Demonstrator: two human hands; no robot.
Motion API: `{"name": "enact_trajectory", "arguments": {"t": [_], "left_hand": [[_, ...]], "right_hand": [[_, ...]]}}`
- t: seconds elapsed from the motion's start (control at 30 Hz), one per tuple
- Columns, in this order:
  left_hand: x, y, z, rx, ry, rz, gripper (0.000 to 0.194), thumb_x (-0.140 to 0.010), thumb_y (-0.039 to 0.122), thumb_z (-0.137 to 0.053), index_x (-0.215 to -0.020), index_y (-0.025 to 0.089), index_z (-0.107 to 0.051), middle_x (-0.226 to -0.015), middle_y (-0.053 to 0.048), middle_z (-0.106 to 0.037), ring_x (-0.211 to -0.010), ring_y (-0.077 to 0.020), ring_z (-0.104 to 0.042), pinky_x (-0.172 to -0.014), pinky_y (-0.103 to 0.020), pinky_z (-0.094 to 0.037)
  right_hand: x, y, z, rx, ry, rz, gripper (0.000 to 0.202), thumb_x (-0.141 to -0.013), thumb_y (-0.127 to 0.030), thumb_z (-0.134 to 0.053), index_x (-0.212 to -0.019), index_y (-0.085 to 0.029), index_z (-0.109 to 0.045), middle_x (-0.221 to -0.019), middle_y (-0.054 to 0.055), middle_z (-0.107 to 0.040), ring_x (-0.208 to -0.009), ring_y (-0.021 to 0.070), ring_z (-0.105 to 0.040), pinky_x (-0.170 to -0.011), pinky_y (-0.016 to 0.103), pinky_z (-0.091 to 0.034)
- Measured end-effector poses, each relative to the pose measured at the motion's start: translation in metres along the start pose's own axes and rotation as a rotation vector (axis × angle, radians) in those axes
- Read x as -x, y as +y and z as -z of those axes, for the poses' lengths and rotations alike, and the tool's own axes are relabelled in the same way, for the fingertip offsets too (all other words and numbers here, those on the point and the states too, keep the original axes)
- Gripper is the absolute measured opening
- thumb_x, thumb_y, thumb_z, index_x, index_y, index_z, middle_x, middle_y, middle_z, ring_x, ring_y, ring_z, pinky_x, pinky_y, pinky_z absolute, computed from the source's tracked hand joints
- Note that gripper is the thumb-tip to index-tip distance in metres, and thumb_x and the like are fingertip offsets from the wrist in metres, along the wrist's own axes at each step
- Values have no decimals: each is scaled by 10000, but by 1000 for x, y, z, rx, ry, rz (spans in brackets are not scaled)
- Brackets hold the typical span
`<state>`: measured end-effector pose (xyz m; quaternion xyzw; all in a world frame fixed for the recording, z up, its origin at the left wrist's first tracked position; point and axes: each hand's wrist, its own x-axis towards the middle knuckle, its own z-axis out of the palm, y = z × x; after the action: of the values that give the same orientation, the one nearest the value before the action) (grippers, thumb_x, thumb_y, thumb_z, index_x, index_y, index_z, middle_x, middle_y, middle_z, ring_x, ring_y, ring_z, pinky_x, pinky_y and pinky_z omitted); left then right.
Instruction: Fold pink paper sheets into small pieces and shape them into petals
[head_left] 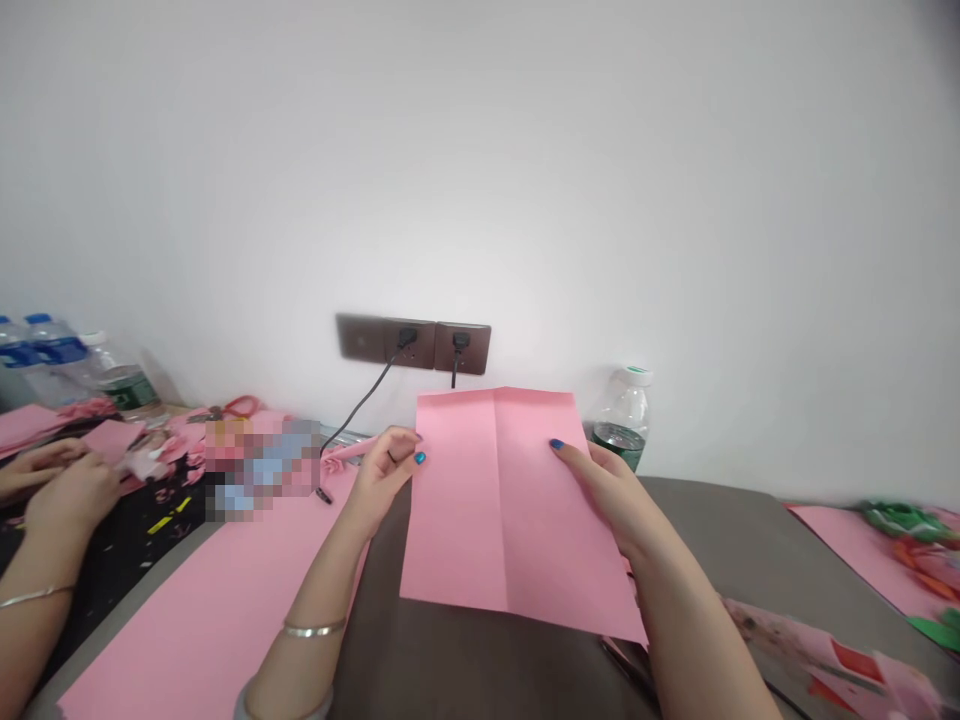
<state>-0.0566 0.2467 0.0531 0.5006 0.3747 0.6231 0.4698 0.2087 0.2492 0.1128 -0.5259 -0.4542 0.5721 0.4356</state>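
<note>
A pink sheet of paper point(495, 510) with a vertical crease down its middle is held up above the grey table. My left hand point(386, 475) pinches its left edge near the top, the thumb with blue nail polish at the edge. My right hand point(607, 490) grips the upper right side, thumb on the front face and the other fingers behind the sheet, mostly hidden.
A large pink sheet point(217, 600) lies at the left, a bottle point(622, 415) stands by the wall, and scissors point(630, 670) lie partly hidden. Another person's hands point(71, 490) work at far left. Cables hang from wall sockets point(435, 345). Ribbons point(907, 522) lie right.
</note>
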Motion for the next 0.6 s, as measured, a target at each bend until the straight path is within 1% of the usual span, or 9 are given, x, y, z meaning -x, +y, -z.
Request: {"name": "enact_trajectory", "arguments": {"t": [0.07, 0.1, 0.13, 0.2, 0.27, 0.3, 0.37, 0.5, 0.6], "left_hand": [[1, 2, -1, -133, -16, -21, 265, -756, 298, -745, -1006, 223, -701, -675, 37, -520, -625, -120, -453, -622, -215, -382], [2, 2, -1, -187, -30, -20, 287, -757, 299, -739, -1032, 222, -718, -693, 23, -551, -650, -134, -467, -638, -226, -390], [2, 3, -2, -224, -44, -13, 294, -752, 296, -740, -1037, 223, -732, -742, 3, -596, -690, -150, -490, -655, -236, -400], [3, 2, -3, -241, -64, 13, 307, -728, 281, -757, -1030, 231, -744, -917, -34, -672, -808, -191, -545, -692, -255, -428], [3, 0, -3, -215, -60, 31, 334, -704, 266, -772, -1035, 239, -743, -1061, -48, -689, -918, -229, -575, -720, -272, -456], [3, -1, -4, -204, -46, 30, 334, -695, 257, -775, -1027, 240, -745, -1090, -49, -693, -948, -239, -585, -731, -277, -469], [2, -5, -3, -198, -5, 11, 306, -691, 242, -770, -997, 232, -753, -1115, -52, -700, -987, -245, -602, -759, -283, -487], [-1, -7, 0, -214, 67, -10, 277, -703, 257, -758, -978, 221, -764, -1140, -69, -709, -1073, -256, -605, -820, -288, -496], [-2, -5, 3, -200, 88, 7, 266, -694, 277, -773, -953, 219, -775, -1118, -80, -726, -1084, -269, -615, -845, -312, -502]], "right_hand": [[2, -2, 0, 11, -22, -13, 279, -810, -426, -647, -959, -194, -689, -840, 94, -764, -662, 268, -701, -546, 326, -518], [3, -3, 0, 11, -36, -17, 266, -813, -422, -647, -952, -200, -690, -827, 86, -764, -659, 261, -698, -545, 320, -514], [4, -3, 0, 8, -50, -19, 259, -813, -422, -648, -947, -204, -690, -816, 80, -762, -656, 256, -695, -543, 316, -510], [5, -4, 0, -3, -73, -16, 262, -805, -433, -659, -939, -209, -694, -795, 69, -759, -644, 250, -689, -539, 313, -505], [5, -4, 0, -15, -91, -8, 283, -789, -454, -676, -932, -211, -695, -772, 63, -754, -618, 241, -680, -532, 311, -503], [6, -3, -1, -18, -96, -3, 297, -780, -465, -685, -931, -210, -693, -762, 62, -751, -605, 236, -676, -531, 310, -503], [7, -3, -2, -8, -111, 10, 327, -761, -478, -706, -935, -202, -684, -757, 64, -748, -598, 229, -671, -534, 305, -504], [9, -3, -3, 23, -180, 40, 367, -729, -470, -743, -938, -177, -676, -788, 68, -743, -668, 225, -677, -560, 283, -496], [8, -1, -2, 41, -153, 85, 368, -727, -495, -737, -888, -170, -682, -746, 58, -729, -640, 208, -656, -536, 273, -476]]}}
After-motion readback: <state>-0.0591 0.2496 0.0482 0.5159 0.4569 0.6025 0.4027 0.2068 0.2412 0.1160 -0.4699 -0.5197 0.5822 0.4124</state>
